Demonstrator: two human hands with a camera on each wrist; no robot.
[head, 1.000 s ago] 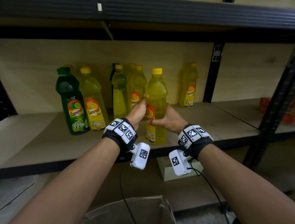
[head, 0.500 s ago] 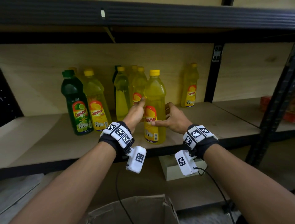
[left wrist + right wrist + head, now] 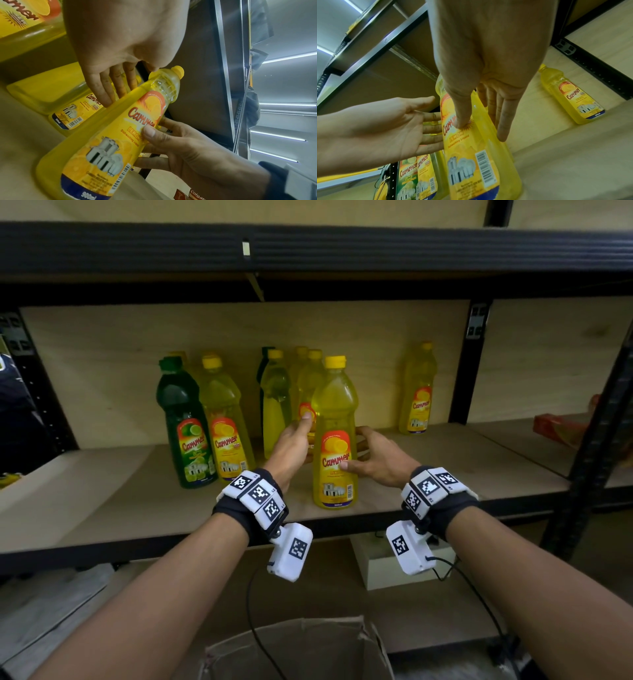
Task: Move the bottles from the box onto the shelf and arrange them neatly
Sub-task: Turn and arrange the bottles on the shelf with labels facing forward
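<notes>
A yellow lemon bottle stands upright near the front of the wooden shelf, label facing me. My right hand holds it, thumb on the label and fingers round its right side. At the bottle's left side my left hand lies with straight fingers. A green lime bottle and a yellow bottle stand to the left. Several more bottles cluster behind, partly hidden. The cardboard box sits below.
A lone yellow bottle stands at the back right by a black upright post. Another black post rises at the right front. The upper shelf's black beam hangs overhead. A red package lies on the neighbouring shelf.
The bottle has been turned so its label faces front and it sits a little further in. My left hand's fingers have straightened off their grip; the right hand still holds.
</notes>
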